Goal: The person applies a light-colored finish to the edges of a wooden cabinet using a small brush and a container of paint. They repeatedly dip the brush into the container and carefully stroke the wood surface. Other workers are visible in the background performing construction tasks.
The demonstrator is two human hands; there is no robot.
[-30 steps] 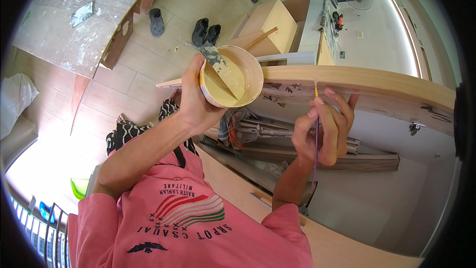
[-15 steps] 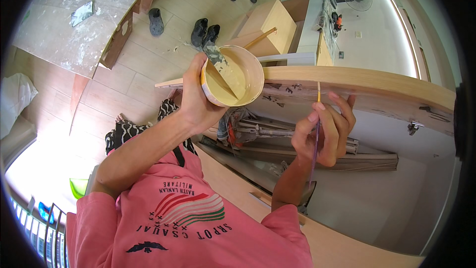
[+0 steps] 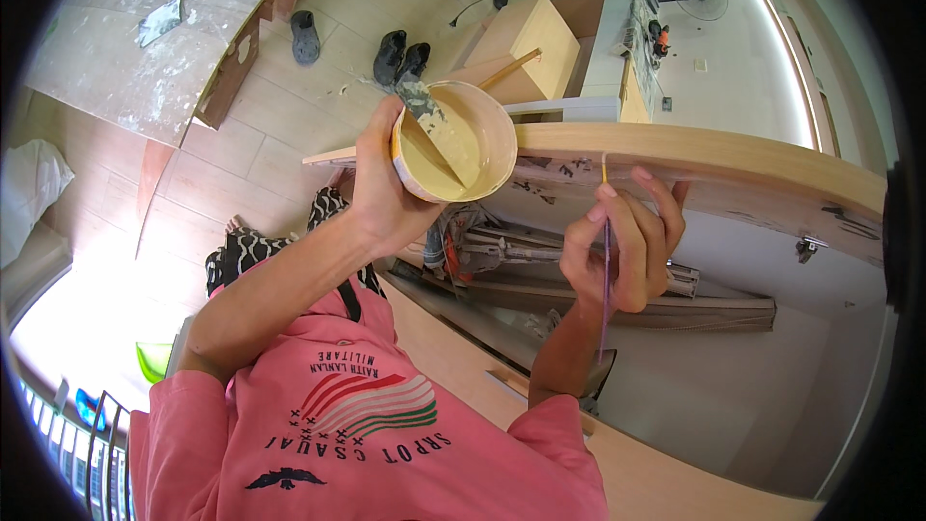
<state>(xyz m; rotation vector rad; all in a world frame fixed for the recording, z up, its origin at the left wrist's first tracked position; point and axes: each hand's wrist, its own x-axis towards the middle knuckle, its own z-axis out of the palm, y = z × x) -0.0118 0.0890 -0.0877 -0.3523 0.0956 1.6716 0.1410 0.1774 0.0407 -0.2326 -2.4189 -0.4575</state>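
The left hand (image 3: 381,188) is wrapped around the cup (image 3: 495,125), its grip as wide as the cup's side, and tips the mouth toward the camera so that the pale paste (image 3: 473,140) inside shows. A smeared scraper (image 3: 424,113) stands slantwise in the cup, leaning out over the rim near the thumb. The right hand (image 3: 627,251) holds the slim brush (image 3: 606,280) in a narrow pinch of thumb and fingers, the other fingers spread loosely toward the panel (image 3: 694,143). The brush points away from the body, its bristles at the panel's pale wood edge, to the right of the cup; whether they touch it or stop just short, I cannot tell. The step in hand looks like fine brushwork along that edge, with the cup kept near as the supply. As I judge it, the next move calls for a light, steady pinch and small strokes of the tip, while the left hand keeps the cup from tilting further and the scraper from sliding.
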